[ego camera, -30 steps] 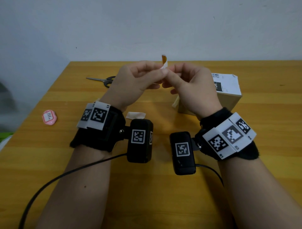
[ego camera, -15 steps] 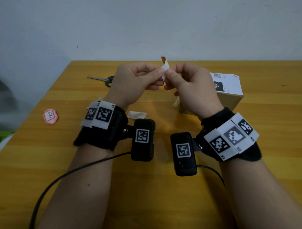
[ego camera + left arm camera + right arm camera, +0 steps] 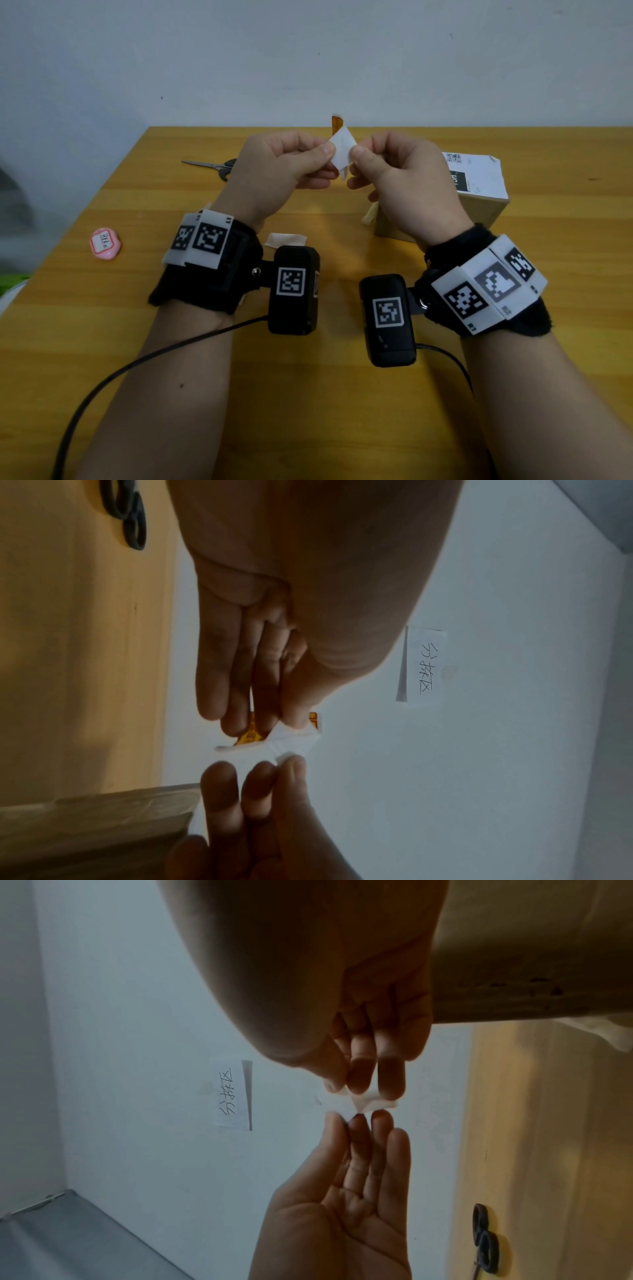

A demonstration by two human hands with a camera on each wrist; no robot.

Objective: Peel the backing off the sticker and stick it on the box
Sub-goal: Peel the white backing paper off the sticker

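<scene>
Both hands are raised above the wooden table (image 3: 565, 154). My left hand (image 3: 327, 152) pinches the orange sticker (image 3: 337, 123), whose printed face shows under the fingers in the left wrist view (image 3: 251, 734). My right hand (image 3: 356, 154) pinches a corner of the white backing (image 3: 342, 147), which is stretched between the two thumbs (image 3: 291, 741) (image 3: 363, 1102) and partly peeled away. The cardboard box (image 3: 479, 181) with a white label lies on the table behind my right hand, untouched.
Scissors (image 3: 212, 166) lie at the back left. A pink round tag (image 3: 105, 243) sits near the left edge. A white paper scrap (image 3: 286, 240) lies under my left wrist, another scrap (image 3: 370, 214) beside the box. A handwritten note (image 3: 423, 666) hangs on the wall.
My thumbs have drawn apart a little, and more white backing now shows spread between them. The box and the other things on the table have not moved.
</scene>
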